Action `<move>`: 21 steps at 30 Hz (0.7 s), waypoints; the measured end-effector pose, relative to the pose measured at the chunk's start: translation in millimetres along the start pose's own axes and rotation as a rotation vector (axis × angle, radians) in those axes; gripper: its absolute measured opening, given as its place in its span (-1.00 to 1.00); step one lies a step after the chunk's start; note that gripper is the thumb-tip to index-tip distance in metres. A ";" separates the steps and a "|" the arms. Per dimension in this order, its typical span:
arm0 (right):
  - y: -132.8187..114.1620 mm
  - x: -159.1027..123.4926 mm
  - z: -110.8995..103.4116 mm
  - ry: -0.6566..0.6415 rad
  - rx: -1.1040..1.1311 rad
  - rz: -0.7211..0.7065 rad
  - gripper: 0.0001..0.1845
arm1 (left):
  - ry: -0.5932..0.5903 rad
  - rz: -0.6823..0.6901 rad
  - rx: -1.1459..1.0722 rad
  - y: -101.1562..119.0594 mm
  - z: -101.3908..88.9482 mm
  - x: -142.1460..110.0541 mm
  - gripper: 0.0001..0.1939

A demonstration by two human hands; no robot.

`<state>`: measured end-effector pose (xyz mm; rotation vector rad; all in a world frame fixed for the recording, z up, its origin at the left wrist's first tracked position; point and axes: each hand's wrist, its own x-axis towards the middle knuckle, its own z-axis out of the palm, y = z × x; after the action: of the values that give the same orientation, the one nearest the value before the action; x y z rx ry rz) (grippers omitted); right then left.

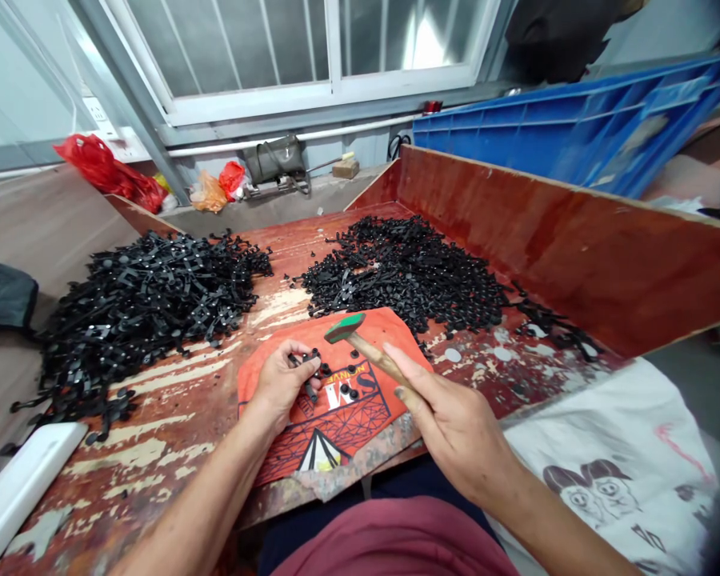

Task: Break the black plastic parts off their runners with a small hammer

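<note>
My right hand [450, 420] grips the wooden handle of a small hammer [360, 340] with a green head, raised just above an orange mat [336, 400] on the worn red worktable [156, 432]. My left hand [279, 382] pinches a small black plastic part [310, 374] flat on the mat, right below the hammer head. A few loose black pieces [348, 392] lie beside it on the mat.
A heap of long black plastic strips [138, 308] fills the left of the table; a heap of small black parts [402, 276] lies behind the mat. A red board wall [576, 240] bounds the right, a blue crate [576, 128] behind it. White tray [18, 488] front left; printed sack [612, 472] right.
</note>
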<state>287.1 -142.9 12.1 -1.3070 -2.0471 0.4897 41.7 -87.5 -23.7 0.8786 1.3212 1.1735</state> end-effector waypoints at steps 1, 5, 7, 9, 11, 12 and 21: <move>0.8 -0.5 1.2 -0.014 0.008 0.013 -0.46 | -0.002 -0.001 -0.005 0.2 0.0 -0.4 -0.59; 7.1 -3.2 4.4 -0.086 0.006 0.109 -0.46 | -0.014 -0.025 -0.043 2.4 -0.8 -2.3 -0.57; 9.7 -4.9 4.4 -0.106 0.000 0.135 -0.46 | -0.013 -0.027 -0.052 3.6 -1.4 -3.0 -0.55; 10.9 -6.4 4.1 -0.120 -0.004 0.141 -0.46 | -0.016 -0.026 -0.055 3.9 -1.8 -3.2 -0.55; 10.9 -7.5 4.3 -0.128 -0.008 0.137 -0.46 | -0.019 -0.025 -0.049 3.5 -1.8 -3.0 -0.56; 10.8 -7.9 4.8 -0.129 -0.011 0.135 -0.46 | -0.017 -0.024 -0.041 3.1 -1.6 -2.8 -0.56; 9.1 -7.2 4.8 -0.207 -0.040 0.113 -0.47 | 0.003 -0.031 -0.031 2.5 0.8 -1.8 -0.56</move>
<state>291.8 -145.3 0.6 -1.4536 -2.1676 0.6619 42.4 -88.5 -20.7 0.8312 1.3117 1.1689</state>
